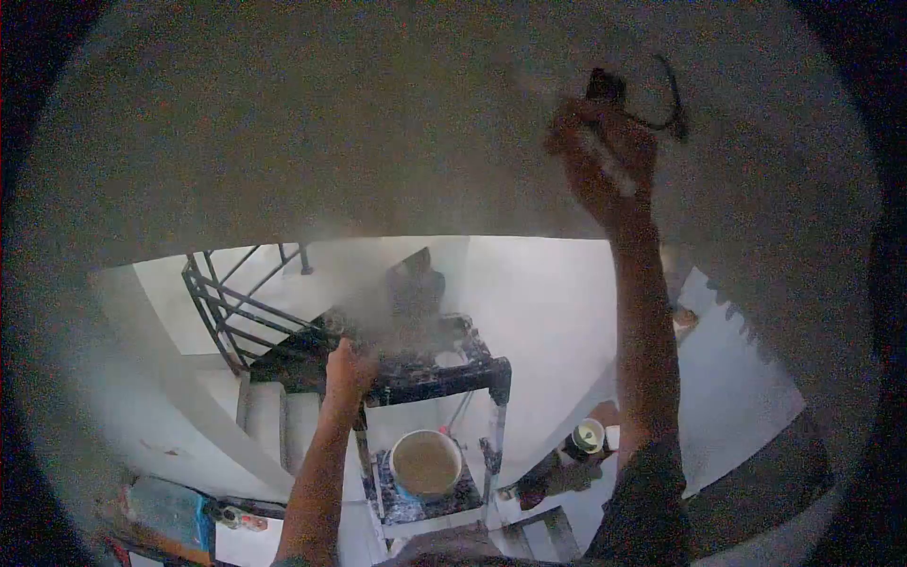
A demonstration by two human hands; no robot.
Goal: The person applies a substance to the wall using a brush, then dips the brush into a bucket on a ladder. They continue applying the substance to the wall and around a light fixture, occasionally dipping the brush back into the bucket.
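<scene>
My right hand (605, 156) is raised high against the dim ceiling surface (378, 142), its fingers closed round something pale that I cannot make out. Just above its fingers is a small dark object (606, 86), and a dark curved wire (675, 99) hangs to the right. Lower down, my left hand (350, 367) is closed at the upper left corner of a paint-spattered stepladder (435, 381); a haze blurs what its fingers grip. On a lower step of the ladder stands a round white bucket (426, 464) with greyish-brown contents.
Dark metal railing (227, 307) and pale stairs (265, 420) lie to the left. At lower right, an open tin (587, 436) stands near dark items. Part of another person's hand (685, 318) seems to show beyond my right arm. Boxes and a clear container (168, 511) are at lower left.
</scene>
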